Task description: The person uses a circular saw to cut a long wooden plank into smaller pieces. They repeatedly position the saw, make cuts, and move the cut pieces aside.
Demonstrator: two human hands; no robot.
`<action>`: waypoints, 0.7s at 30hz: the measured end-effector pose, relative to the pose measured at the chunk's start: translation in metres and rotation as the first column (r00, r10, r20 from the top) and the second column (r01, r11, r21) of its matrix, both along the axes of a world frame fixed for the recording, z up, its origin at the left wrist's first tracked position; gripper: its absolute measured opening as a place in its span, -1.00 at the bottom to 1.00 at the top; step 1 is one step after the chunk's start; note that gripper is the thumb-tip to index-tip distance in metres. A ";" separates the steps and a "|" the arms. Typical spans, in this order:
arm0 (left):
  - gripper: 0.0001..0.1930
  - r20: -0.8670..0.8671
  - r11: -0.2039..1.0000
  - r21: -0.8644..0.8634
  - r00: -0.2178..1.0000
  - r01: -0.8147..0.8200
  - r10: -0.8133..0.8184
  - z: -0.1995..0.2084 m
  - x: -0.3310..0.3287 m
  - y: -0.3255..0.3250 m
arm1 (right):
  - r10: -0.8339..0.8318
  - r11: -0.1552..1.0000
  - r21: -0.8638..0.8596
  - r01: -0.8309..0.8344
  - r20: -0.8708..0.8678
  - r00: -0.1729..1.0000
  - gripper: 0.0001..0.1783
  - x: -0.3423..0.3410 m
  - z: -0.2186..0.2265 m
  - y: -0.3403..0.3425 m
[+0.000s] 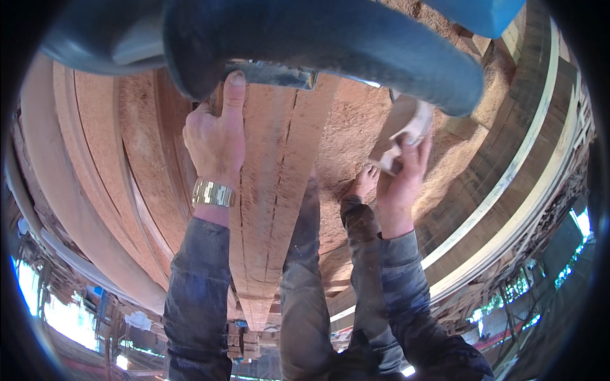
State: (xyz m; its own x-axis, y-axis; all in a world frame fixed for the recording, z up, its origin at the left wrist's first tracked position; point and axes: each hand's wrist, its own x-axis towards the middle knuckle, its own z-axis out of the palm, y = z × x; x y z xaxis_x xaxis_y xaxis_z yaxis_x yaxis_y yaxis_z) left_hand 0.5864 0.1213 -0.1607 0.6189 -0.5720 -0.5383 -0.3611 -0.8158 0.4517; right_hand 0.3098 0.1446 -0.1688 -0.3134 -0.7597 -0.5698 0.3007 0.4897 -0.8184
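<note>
My left hand (pixel 216 136), with a metal watch (pixel 213 192) at the wrist, grips the left edge of a long wooden plank (pixel 270 165). Its thumb points away along the wood; its fingertips are hidden. Just beyond that thumb is a metal plate (pixel 272 73), partly covered by a thick dark curved tube (pixel 330 44). In my right hand (pixel 403 171), closed and slightly blurred, is a pale wooden block (pixel 397 130) with a curved face. The block is held just below the tube's right end; whether they touch, I cannot tell.
Reddish sawdust (pixel 352 127) covers the surface between plank and block. A bare foot (pixel 365 181) stands close to my right hand. More long boards (pixel 95 159) lie on the left, and dark beams with a pale strip (pixel 495 190) curve along the right. Something blue (pixel 483 16) shows at the top.
</note>
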 end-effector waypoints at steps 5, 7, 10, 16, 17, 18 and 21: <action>-0.22 0.168 0.999 -0.026 0.986 0.020 -0.016 -0.001 -0.007 0.004 | 0.698 0.710 0.359 -0.606 -0.246 0.673 -0.07 -0.046 -0.023 0.051; -0.27 0.234 0.998 -0.052 0.972 0.024 -0.011 -0.003 -0.009 0.007 | 0.806 0.591 0.396 -0.703 -0.316 0.500 -0.08 -0.054 -0.020 0.072; -0.41 0.332 0.988 -0.146 0.943 0.042 0.009 -0.007 -0.010 0.012 | 0.886 0.396 0.442 -0.805 -0.413 0.209 -0.20 -0.063 0.015 0.068; -0.68 0.150 0.817 -0.543 0.934 -0.195 0.323 0.014 -0.053 0.025 | 0.814 0.315 0.283 -0.906 -0.572 0.104 -0.57 -0.063 0.157 -0.093; -0.70 0.019 0.850 -0.456 0.952 -0.263 0.305 0.024 -0.071 0.029 | 0.756 0.275 0.239 -0.931 -0.652 0.056 -0.61 -0.055 0.181 -0.121; -0.69 0.097 0.786 -0.588 0.949 -0.189 0.301 0.030 -0.087 0.027 | 0.683 0.266 0.205 -0.942 -0.730 0.034 -0.65 -0.043 0.202 -0.153; -0.61 0.167 0.780 -0.600 0.926 -0.178 0.340 0.043 -0.128 0.004 | 0.564 0.253 0.038 -0.967 -0.818 0.115 -0.74 0.010 0.244 -0.235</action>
State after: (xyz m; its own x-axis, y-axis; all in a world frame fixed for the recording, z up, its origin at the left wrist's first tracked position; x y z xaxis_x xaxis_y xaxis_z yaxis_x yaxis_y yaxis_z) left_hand 0.4587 0.1253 -0.1178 0.8545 -0.5189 0.0252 -0.3396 -0.5213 0.7829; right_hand 0.3199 -0.0906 0.0749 0.5681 -0.8168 -0.1003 -0.6257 -0.3496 -0.6973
